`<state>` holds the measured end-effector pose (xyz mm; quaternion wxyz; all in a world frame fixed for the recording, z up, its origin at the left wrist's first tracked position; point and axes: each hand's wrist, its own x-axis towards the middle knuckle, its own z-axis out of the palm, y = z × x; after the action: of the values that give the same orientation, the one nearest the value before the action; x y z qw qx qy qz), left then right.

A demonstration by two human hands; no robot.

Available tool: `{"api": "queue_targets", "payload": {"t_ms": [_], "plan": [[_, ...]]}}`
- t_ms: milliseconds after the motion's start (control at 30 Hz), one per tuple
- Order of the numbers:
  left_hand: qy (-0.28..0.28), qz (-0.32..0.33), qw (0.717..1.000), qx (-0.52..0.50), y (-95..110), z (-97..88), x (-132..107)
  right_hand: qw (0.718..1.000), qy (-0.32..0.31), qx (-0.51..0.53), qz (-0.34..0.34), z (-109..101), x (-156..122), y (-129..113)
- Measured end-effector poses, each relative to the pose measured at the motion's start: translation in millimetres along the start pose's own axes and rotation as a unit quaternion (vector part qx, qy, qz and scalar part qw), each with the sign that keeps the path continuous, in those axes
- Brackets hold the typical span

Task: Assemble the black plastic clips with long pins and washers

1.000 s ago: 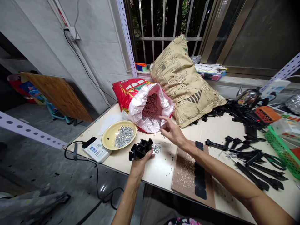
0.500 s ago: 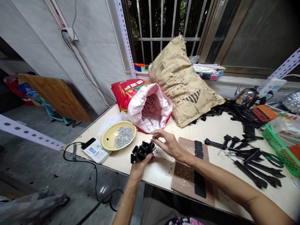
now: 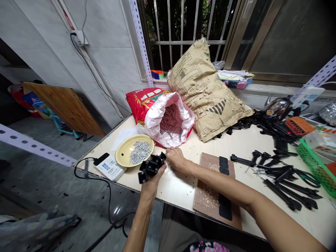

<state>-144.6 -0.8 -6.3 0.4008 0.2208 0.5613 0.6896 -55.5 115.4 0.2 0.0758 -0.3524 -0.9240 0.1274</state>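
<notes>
My left hand [image 3: 151, 185] is wrapped around a cluster of black plastic parts [image 3: 151, 168] with round openings, held above the table's front edge. To its right, my right hand [image 3: 179, 160] is down at the tabletop with its fingers bent together. The fingertips are partly hidden, and I cannot see what is in them. A few small metal nuts [image 3: 170, 168] lie on the wood just below that hand. Beyond the black parts stands a yellow dish [image 3: 121, 154] with a heap of small shiny nuts [image 3: 140, 152] in it.
A red sack [image 3: 139, 103] of long screws opens toward me, beside a brown paper sack [image 3: 207, 94]. A brown board [image 3: 207, 196] with black pads lies under my right forearm. Black plastic brackets [image 3: 282, 194] and a green basket [image 3: 312, 164] are at right; a white power bank [image 3: 111, 168] is at left.
My right hand has moved from beside the black parts down to the tabletop, over the loose nuts. My left hand has shifted slightly left and tilted the black parts.
</notes>
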Motion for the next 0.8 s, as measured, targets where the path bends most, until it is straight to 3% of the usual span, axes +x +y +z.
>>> {"api": "queue_targets", "payload": {"t_ms": [67,133,200,267,333,433,567,700,800], "plan": [[-0.029,0.002,0.999,-0.015,-2,0.9,1,1.000,0.011,0.002,0.003,1,4,-2],[-0.046,-0.007,0.998,-0.034,-4,-1.1,3,0.999,0.037,0.005,0.025,-12,2,2],[-0.054,-0.032,0.997,-0.036,-5,-4.3,3,0.989,0.112,0.084,0.037,-34,-4,10],[-0.068,-0.049,0.996,-0.005,-5,-5.6,4,0.949,0.218,0.226,0.016,-58,-13,15],[-0.082,-0.049,0.995,0.033,-5,-2.9,3,0.888,0.287,0.357,-0.027,-77,-23,16],[-0.104,-0.053,0.992,0.042,-5,7.0,2,0.854,0.283,0.431,-0.072,-84,-35,8],[-0.118,-0.069,0.990,0.035,-1,18.1,2,0.871,0.261,0.404,-0.098,-75,-44,-1],[-0.117,-0.066,0.990,0.039,9,18.3,-2,0.891,0.214,0.372,-0.146,-77,-41,11],[-0.100,-0.044,0.993,0.052,18,15.0,-7,0.912,0.228,0.329,-0.085,-79,-19,36]]}}
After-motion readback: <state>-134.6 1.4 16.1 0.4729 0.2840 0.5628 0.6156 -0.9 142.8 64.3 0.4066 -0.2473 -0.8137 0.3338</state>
